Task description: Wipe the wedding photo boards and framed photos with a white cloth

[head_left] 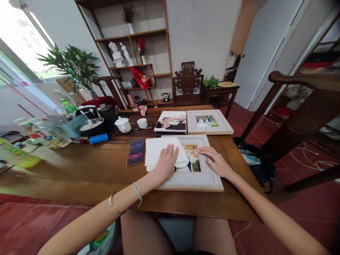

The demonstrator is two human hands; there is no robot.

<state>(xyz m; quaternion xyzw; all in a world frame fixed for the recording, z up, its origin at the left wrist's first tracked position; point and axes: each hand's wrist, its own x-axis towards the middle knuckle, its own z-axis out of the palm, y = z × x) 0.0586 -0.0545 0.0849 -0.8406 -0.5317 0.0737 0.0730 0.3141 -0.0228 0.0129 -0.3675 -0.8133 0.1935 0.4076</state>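
Observation:
My left hand (pixel 167 161) lies with its fingers spread on a white scalloped cloth (pixel 154 152), pressing it against a picture frame (pixel 212 180). The cloth covers the left part of the frame and some of its photo (pixel 196 161). On the frame's right side rests my right hand (pixel 216 161), fingers stretched out near the photo's edge and a ring on one finger. The frame has a pale wood border and a wide white mount, and lies flat on the wooden table (pixel 106 173). What is under the cloth is hidden.
Behind lie a second frame (pixel 225 124) and a white-edged picture (pixel 183 122). A phone (pixel 136 152) is left of the cloth. Further left stand a white lidded cup (pixel 123 124), a blue box (pixel 98 138), a dark kettle (pixel 107 115) and bottles. A wooden chair (pixel 300 113) stands right.

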